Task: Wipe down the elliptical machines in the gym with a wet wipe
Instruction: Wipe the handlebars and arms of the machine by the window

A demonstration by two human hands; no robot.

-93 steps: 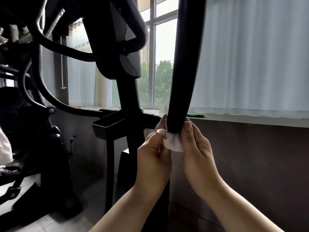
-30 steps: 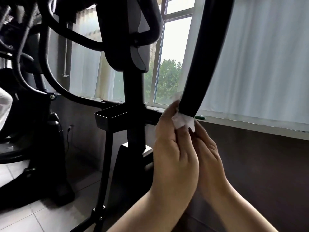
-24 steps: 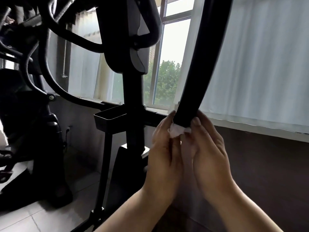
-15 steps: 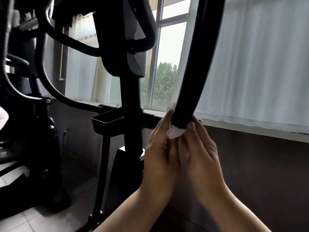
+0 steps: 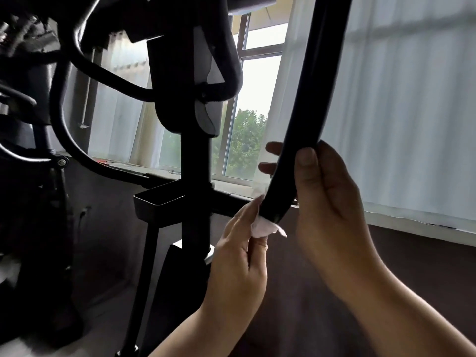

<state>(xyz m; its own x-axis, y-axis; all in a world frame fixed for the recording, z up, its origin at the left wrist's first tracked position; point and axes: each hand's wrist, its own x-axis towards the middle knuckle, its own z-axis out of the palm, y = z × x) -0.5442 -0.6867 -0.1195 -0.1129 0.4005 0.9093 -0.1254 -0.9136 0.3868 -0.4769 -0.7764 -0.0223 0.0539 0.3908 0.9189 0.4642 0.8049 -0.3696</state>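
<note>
A thick black handlebar [image 5: 311, 99] of the elliptical runs from the top of the view down to its rounded end at the centre. My right hand [image 5: 327, 199] grips the bar just above that end, thumb in front and fingertips showing behind it on the left. My left hand [image 5: 239, 256] pinches a small crumpled white wet wipe [image 5: 265, 225] and holds it against the bar's bottom tip.
The elliptical's black centre post [image 5: 193, 176] with a console above and a small tray [image 5: 157, 199] stands to the left. Curved black bars and another machine fill the far left. A window with white curtains [image 5: 401, 112] and a sill lie behind.
My right hand has let go of the wipe and moved up to grip the bar. My left hand alone now holds the wipe at the bar's tip.
</note>
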